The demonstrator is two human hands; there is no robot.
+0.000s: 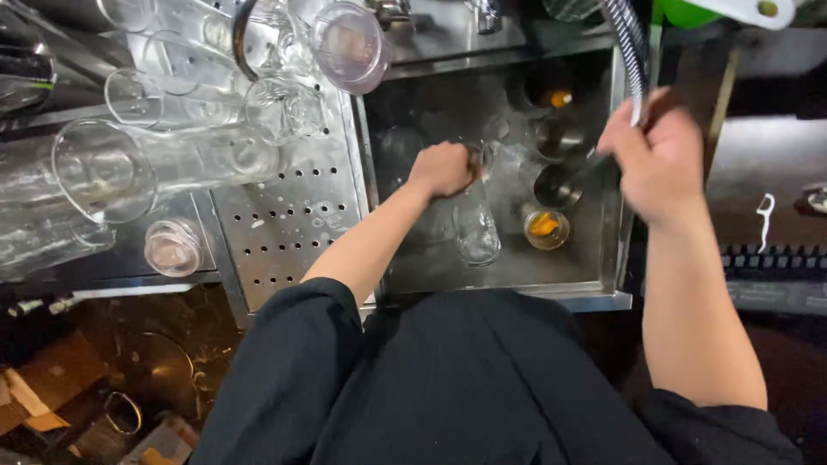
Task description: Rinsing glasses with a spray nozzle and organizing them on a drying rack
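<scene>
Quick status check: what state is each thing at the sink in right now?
Left hand: closed on a tall glass in the sink.
Right hand: gripping the spray hose.
Small glass: upright, orange bit inside.
Metal cups: standing in the sink, open ends up.
Glasses on the drainboard: lying on their sides.

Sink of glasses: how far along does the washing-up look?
Done: clear glasses lie on the perforated drainboard. In hand: the left hand grips a glass in the sink, while the right hand holds the spray hose. Left: metal cups and a small glass with orange residue.
</scene>
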